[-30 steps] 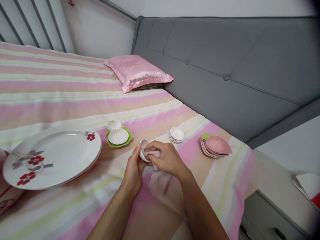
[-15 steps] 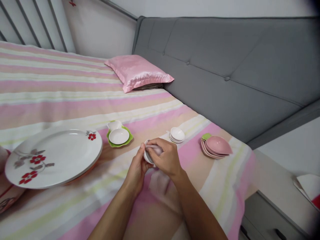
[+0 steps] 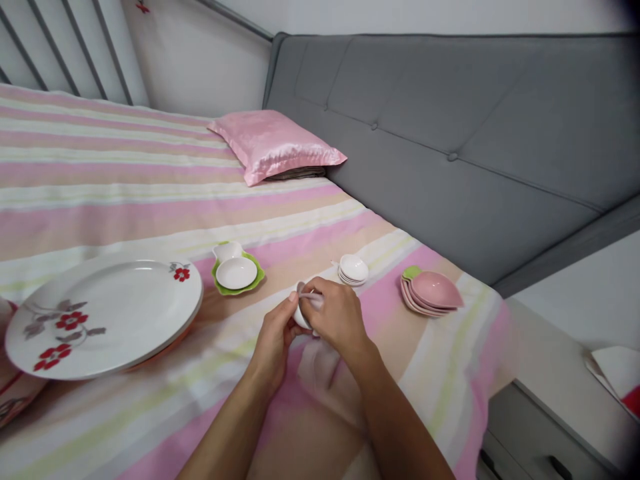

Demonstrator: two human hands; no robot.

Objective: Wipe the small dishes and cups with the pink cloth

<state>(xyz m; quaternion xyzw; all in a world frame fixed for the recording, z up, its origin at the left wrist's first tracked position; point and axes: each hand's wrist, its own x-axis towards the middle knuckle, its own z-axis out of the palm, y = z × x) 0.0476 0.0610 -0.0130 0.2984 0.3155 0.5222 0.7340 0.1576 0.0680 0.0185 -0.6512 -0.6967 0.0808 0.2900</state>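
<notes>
My left hand (image 3: 274, 337) is closed around a small white ceramic dish (image 3: 299, 317), its thumb at the near rim. Over the dish, my right hand (image 3: 337, 313) has its fingers curled round a pale, thin piece that looks like cloth (image 3: 311, 297), pressed to the dish's inside. Much of the dish is hidden by the fingers. Below the hands, a pale fold (image 3: 319, 365) lies over the striped sheet. Just beyond the right hand sits a stack of small white dishes (image 3: 353, 269).
Large flowered plates (image 3: 113, 313) lie stacked at left. A white handled dish (image 3: 237, 273) rests on a green leaf-shaped dish (image 3: 217, 283). Pink leaf-shaped dishes (image 3: 434, 292) are stacked at right. A pink pillow (image 3: 280, 143) lies against the grey headboard (image 3: 450, 107); a nightstand (image 3: 550, 427) stands at right.
Both hands have shifted slightly to the right with the dish, and it is tilted a little differently. The right fingers have moved over its inside. The stacked dishes stay put.
</notes>
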